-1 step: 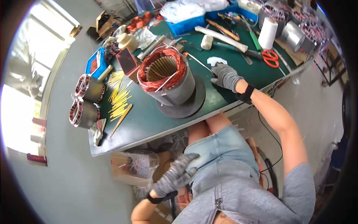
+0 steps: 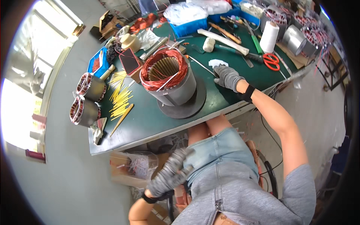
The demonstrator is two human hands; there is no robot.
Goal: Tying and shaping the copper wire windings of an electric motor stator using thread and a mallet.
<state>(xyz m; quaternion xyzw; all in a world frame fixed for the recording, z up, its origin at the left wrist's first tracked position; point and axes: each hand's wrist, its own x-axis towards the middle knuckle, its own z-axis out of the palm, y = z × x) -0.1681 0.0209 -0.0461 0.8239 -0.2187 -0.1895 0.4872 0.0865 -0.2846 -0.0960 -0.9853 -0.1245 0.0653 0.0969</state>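
Note:
A motor stator [image 2: 176, 88] stands upright on a round dark turntable [image 2: 183, 110] at the table's middle. Red copper windings [image 2: 150, 80] ring its top, and white lacing cord [image 2: 202, 65] wraps part of them. The cord stretches from the windings to my right hand [image 2: 228, 77], which is grey-gloved and closed around its end beside a scrap of white paper [image 2: 218, 62]. My left hand [image 2: 170, 174], also gloved, hangs below the table edge by my lap. Slightly blurred, its fingers are apart and nothing shows in them.
Yellow strips [image 2: 120, 99] and a wooden stick [image 2: 122, 119] lie left of the stator. Two smaller stators [image 2: 85, 111] sit at the left edge. Toward the back right are red-handled scissors [image 2: 271, 62], a white thread spool [image 2: 269, 36], a hammer [image 2: 225, 48] and blue bins [image 2: 187, 28].
My left hand has shifted slightly down and to the left. My right hand stays in nearly the same place with the cord.

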